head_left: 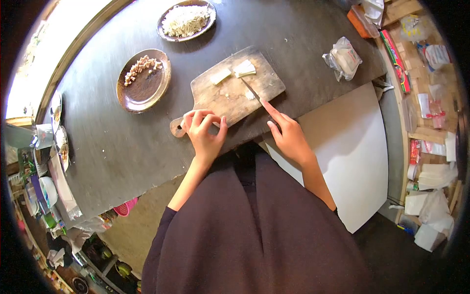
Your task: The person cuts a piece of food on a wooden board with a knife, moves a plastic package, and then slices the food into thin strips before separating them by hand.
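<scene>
The person's right hand (pixel 290 138) has its grip closed on a knife (pixel 250 89), the index finger stretched forward along it. The blade slants up and to the left across the board (pixel 235 101), its tip at a cluster of white pieces (pixel 245 68). Another white piece (pixel 220 76) lies just left of that cluster, and small white bits (pixel 250 94) lie beside the blade.

The left hand (pixel 201 131) is at the board's near edge, next to the handle, its fingers bent and the thumb apart from them; its grip has nothing visible in it. Whether it presses on the wood, one cannot tell.

The board lies at an angle on the worktop (pixel 122 157). To its left is a brown plate (pixel 142 98) with small brown cubes (pixel 142 68); beyond the board, another plate (pixel 160 30) carries pale shreds (pixel 185 21). A plastic bag (pixel 343 59) lies on the right.
</scene>
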Motion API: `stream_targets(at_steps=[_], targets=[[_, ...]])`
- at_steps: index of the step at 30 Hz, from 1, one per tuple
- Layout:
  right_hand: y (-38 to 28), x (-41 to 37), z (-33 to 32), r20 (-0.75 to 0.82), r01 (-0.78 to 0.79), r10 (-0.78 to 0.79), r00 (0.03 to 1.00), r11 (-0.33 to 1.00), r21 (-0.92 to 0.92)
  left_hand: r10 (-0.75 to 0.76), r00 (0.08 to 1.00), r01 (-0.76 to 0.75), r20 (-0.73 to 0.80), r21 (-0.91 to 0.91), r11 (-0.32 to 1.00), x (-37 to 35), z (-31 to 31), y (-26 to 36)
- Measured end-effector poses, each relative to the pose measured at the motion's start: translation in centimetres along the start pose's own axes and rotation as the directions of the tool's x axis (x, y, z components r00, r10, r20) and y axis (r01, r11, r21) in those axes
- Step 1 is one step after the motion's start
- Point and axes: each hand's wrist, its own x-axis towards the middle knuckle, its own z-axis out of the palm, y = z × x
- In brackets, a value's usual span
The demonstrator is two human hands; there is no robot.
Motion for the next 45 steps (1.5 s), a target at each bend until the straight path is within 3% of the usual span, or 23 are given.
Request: stream_targets(at_steps=[4, 6, 12, 15, 18, 27, 35, 38, 40, 41, 43, 44, 45], targets=[[1.4, 1.3, -2.0, -0.05, 0.097, -0.093, 0.994, 0.992, 0.076, 0.027, 1.0, -0.027, 0.007, -0.008, 1.0, 2.6, 0.8, 1.8], [2.0, 2.2, -2.5, -0.198, 0.155, -0.142, 0.97, 0.986, 0.054, 0.053, 0.997, -0.059, 0.062, 0.111, 0.992, 4.4, 1.8, 2.7], [3.5, 5.0, -4.1, -0.204, 0.014, -0.03, 0.978, 0.997, -0.082, 0.097, 0.99, -0.119, 0.099, 0.243, 0.963, 8.7, 4.8, 2.2], [4.1, 6.8, -4.6, -0.219, -0.04, 0.011, 0.976, 0.99, -0.132, -0.027, 0.983, -0.049, 0.182, 0.397, 0.917, 10.3, 6.3, 1.9], [5.3, 8.5, -4.8, -0.241, -0.05, 0.004, 0.971, 0.981, -0.186, -0.057, 0.977, -0.042, 0.207, 0.444, 0.895, 11.0, 7.0, 1.8], [8.0, 11.0, -4.7, -0.227, 0.073, -0.137, 0.964, 0.96, -0.272, -0.043, 0.968, -0.069, 0.246, 0.43, 0.9, 12.3, 7.1, 2.0], [7.8, 11.8, -5.4, -0.167, 0.103, -0.166, 0.972, 0.938, -0.331, -0.131, 0.963, 0.023, 0.236, 0.412, 0.911, 12.6, 7.3, 2.3], [7.0, 12.4, -5.9, -0.217, 0.16, -0.235, 0.947, 0.936, -0.314, -0.127, 0.972, 0.033, 0.199, 0.417, 0.908, 12.7, 7.4, 2.7], [6.4, 12.9, -6.1, -0.263, 0.284, -0.341, 0.902, 0.93, -0.232, -0.116, 0.978, 0.035, 0.172, 0.415, 0.909, 13.0, 7.1, 3.1], [6.1, 13.2, -6.1, -0.261, 0.286, -0.343, 0.903, 0.93, -0.231, -0.097, 0.978, 0.047, 0.185, 0.259, 0.965, 13.1, 6.8, 3.3], [5.5, 13.6, -6.2, -0.234, 0.427, -0.414, 0.88, 0.904, 0.004, -0.079, 0.96, 0.099, 0.267, -0.061, 0.993, 13.5, 5.9, 4.7], [4.8, 13.7, -6.3, -0.233, 0.426, -0.413, 0.88, 0.905, 0.006, -0.081, 0.96, 0.101, 0.268, -0.059, 0.993, 13.5, 5.4, 5.4], [4.0, 13.7, -6.5, -0.149, 0.33, -0.296, 0.944, 0.88, 0.341, -0.134, 0.934, 0.224, 0.332, -0.249, 0.942, 13.4, 4.9, 5.9]])
